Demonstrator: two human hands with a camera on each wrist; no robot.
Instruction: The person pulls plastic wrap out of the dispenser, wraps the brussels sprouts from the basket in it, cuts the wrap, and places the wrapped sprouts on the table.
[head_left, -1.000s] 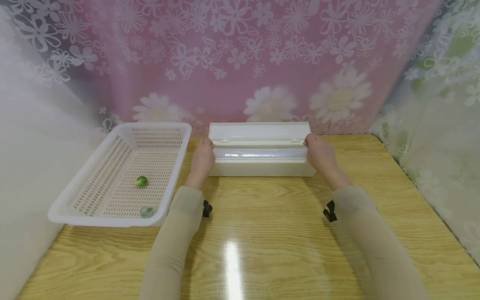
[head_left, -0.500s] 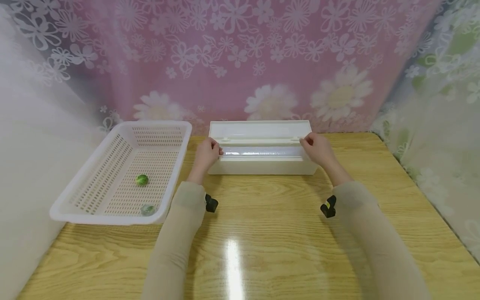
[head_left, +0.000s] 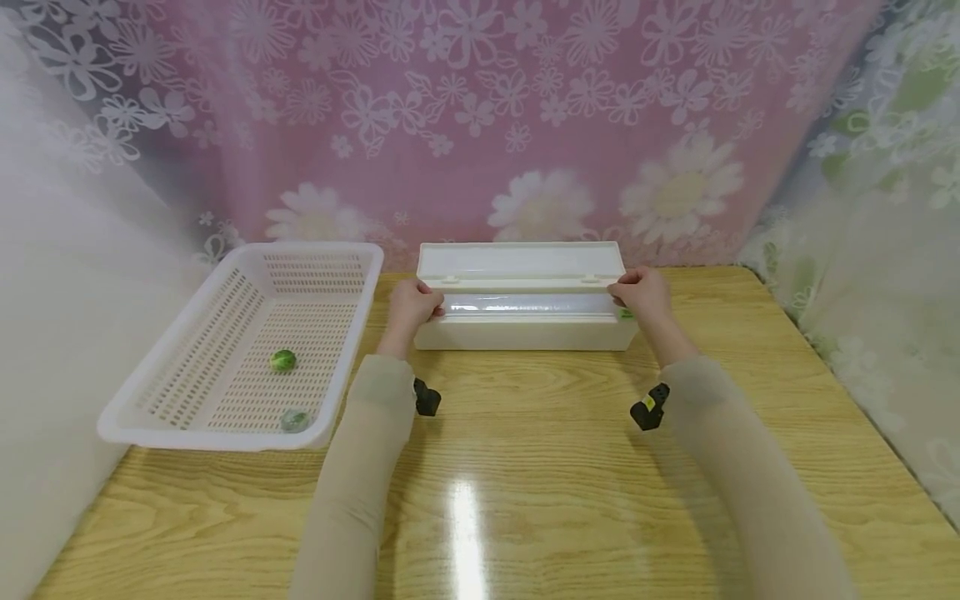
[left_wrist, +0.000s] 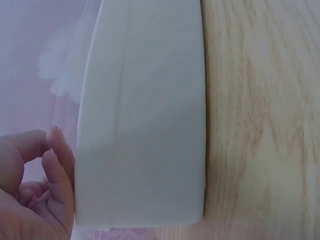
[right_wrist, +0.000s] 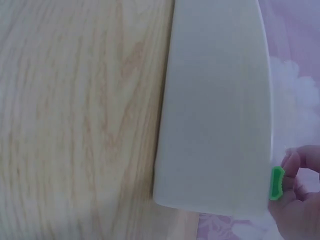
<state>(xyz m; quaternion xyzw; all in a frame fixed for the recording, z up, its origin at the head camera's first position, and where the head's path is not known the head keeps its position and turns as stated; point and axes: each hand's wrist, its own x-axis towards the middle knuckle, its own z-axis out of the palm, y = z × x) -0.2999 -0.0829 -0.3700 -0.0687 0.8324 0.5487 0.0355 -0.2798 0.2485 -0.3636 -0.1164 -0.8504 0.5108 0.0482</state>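
A long white box lies with its lid tipped back, showing a shiny roll of clear plastic film. At the box's left end, my left hand pinches what looks like the film's edge between thumb and forefinger. The right hand pinches at the opposite end, beside a small green piece. Both wrist views show fingertips together past the box's upper edge: left hand, right hand next to the green piece. The film itself is barely visible there.
A white perforated basket stands at the left of the wooden table. Inside are a small green sprout and another wrapped in clear film. Flowered cloth hangs behind the box.
Since half a second ago, the right hand has shifted slightly right and the green piece has come into view below it. Over the full second, both hands have turned and their fingers have loosened from tighter curls.
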